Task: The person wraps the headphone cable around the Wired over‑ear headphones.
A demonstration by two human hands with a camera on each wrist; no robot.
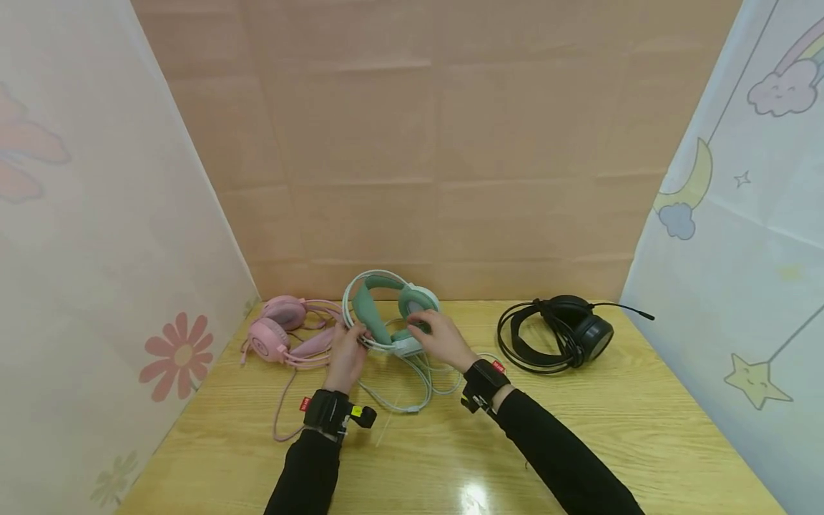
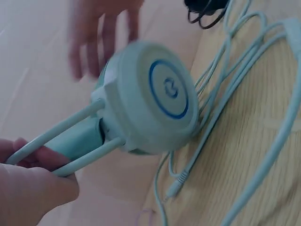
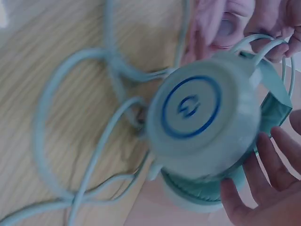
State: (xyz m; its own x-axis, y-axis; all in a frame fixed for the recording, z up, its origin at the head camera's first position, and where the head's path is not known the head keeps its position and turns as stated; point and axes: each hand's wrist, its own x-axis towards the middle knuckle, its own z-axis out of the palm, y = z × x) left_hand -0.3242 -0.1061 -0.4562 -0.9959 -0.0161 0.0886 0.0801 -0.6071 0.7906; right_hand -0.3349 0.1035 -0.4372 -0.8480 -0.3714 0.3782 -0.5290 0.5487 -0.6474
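Observation:
My left hand point(image 1: 346, 356) grips the thin double headband frame of a mint-green headset point(image 1: 367, 309), which is held up and tilted over the table. In the left wrist view, the thumb and fingers wrap that frame near an ear cup point(image 2: 164, 94) with a blue ring logo. My right hand point(image 1: 444, 339) is beside the ear cups; in the right wrist view its loosely spread fingers point(image 3: 256, 176) lie at a cup's edge, and I cannot tell whether they touch it. The headset's pale green cable point(image 1: 428, 390) hangs down and loops on the table.
A pink headset point(image 1: 269, 339) lies at the left, close to my left hand, its cord trailing forward. At the right is a black headset point(image 1: 594, 336) with a bundled cable and a microphone boom. A brown paper-like wall point(image 1: 431, 150) stands behind the wooden table point(image 1: 644, 429).

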